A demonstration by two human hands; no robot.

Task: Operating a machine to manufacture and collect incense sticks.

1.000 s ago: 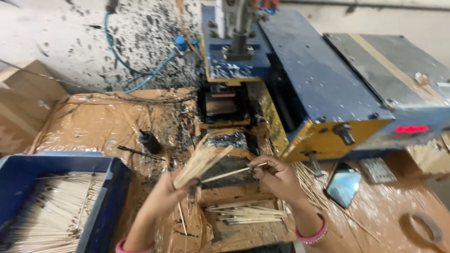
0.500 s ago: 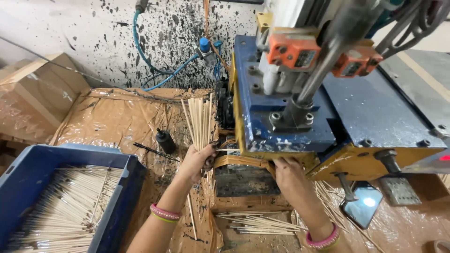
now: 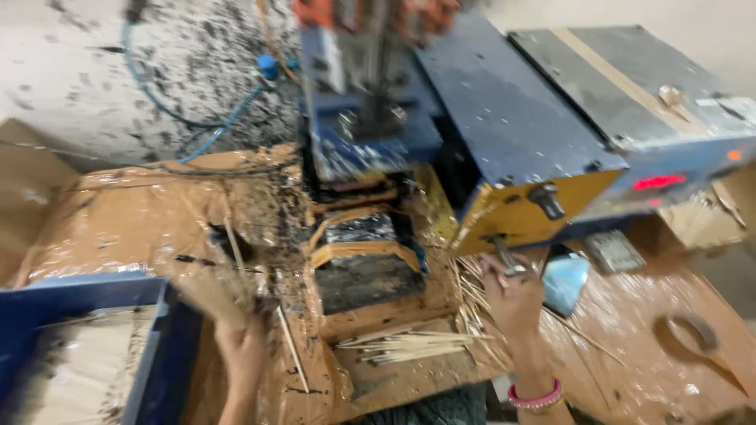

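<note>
On the worktop covered with brown plastic sheet [image 3: 118, 220], in front of the blue and yellow machine [image 3: 472, 142], both hands of the person are at work. The left hand [image 3: 236, 334] is near the front edge, just beside the blue crate [image 3: 161, 346] at the left corner. It is blurred, and it seems to carry a bunch of thin bamboo sticks [image 3: 209, 291], but I cannot tell how the fingers are set. The right hand [image 3: 512, 295] is raised to the yellow front corner of the machine, with the fingers closed narrowly around a small metal lever [image 3: 504, 256] there. A pink bangle [image 3: 535, 393] is on the right wrist.

Between the two hands, a small pile of sticks [image 3: 405, 345] lies flat on the brown tray below the black plate [image 3: 366, 275] of the machine. More loose sticks [image 3: 471, 295] lie just left of the right hand. The crate holds many pale sticks [image 3: 75, 370]. A roll of tape [image 3: 691, 330] lies near the right edge.
</note>
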